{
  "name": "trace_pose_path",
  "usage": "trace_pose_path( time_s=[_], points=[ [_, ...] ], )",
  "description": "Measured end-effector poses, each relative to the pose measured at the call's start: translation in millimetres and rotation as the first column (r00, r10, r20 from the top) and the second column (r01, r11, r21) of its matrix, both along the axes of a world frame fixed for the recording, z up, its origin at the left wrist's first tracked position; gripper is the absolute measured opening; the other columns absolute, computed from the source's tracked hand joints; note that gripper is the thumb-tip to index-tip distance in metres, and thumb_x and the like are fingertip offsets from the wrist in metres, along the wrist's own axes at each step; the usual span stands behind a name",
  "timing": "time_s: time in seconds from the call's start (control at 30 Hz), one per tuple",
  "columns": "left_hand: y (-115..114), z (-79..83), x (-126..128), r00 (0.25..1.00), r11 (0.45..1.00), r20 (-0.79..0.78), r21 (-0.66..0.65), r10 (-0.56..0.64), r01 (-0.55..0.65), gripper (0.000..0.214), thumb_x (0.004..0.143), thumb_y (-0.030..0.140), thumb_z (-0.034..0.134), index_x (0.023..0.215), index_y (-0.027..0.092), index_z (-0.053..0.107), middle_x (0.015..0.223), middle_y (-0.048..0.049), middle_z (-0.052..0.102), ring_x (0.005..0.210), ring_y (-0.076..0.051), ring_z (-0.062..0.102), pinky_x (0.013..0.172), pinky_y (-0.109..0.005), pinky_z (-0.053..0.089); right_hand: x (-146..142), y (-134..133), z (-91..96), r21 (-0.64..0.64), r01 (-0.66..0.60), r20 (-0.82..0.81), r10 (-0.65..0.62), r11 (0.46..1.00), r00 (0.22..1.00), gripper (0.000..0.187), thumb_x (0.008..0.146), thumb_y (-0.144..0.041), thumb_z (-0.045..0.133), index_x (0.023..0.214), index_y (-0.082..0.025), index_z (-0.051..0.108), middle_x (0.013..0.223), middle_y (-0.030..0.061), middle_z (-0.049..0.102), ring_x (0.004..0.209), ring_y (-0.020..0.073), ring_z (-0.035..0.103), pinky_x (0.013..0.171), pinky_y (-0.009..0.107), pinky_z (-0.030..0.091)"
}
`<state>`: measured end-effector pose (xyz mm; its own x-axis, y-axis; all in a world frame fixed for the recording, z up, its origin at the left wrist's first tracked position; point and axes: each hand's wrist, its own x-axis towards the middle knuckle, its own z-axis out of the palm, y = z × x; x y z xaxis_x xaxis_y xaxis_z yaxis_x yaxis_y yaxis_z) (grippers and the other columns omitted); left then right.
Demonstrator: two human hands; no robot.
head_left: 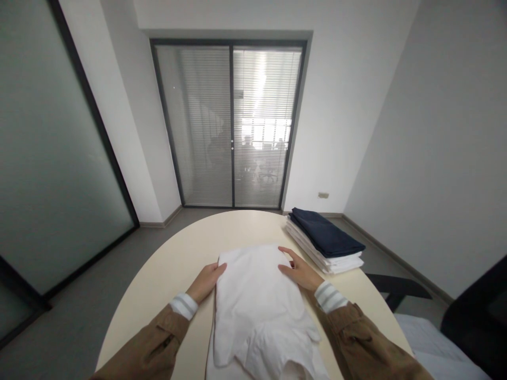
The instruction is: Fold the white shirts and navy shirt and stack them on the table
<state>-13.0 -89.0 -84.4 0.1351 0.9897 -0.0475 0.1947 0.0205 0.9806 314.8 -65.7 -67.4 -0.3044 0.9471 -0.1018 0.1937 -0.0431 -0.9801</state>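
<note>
A white shirt (pixel 257 295), partly folded, lies on the round cream table (pixel 174 258). What looks like its collar is bunched at the near end, cut off by the bottom of the view. My left hand (pixel 207 279) grips the shirt's far left edge, thumb on top and fingers tucked beneath. At the far right edge, my right hand (pixel 299 270) holds the cloth with its thumb on top; the index finger reaches the far corner, and the other fingers are partly hidden.
A stack of folded white cloth (pixel 340 264) topped by a dark navy folded garment (pixel 327 232) stands at the table's right edge. Beyond it are a black chair (pixel 479 316) and pale cloth (pixel 439 343). A glass door with blinds (pixel 232 126) is ahead.
</note>
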Motion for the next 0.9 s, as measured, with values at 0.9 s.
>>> trace_pose_path(
  time_s=[0.9],
  points=[
    [55,-15.6,8,0.957,0.978,0.201,-0.025,0.207,-0.207,0.045,0.073,0.036,0.073,0.11,0.013,0.064,0.087,-0.007,0.073,0.075,-0.019,0.068,0.069,-0.028,0.052,-13,18,-4.4,-0.098,0.242,-0.205,-0.258,0.965,0.944,0.062,0.083,-0.05,0.063,0.137,-0.025,0.046,0.101,0.0074,0.071,0.089,0.0245,0.07,0.085,0.041,0.055]
  ],
)
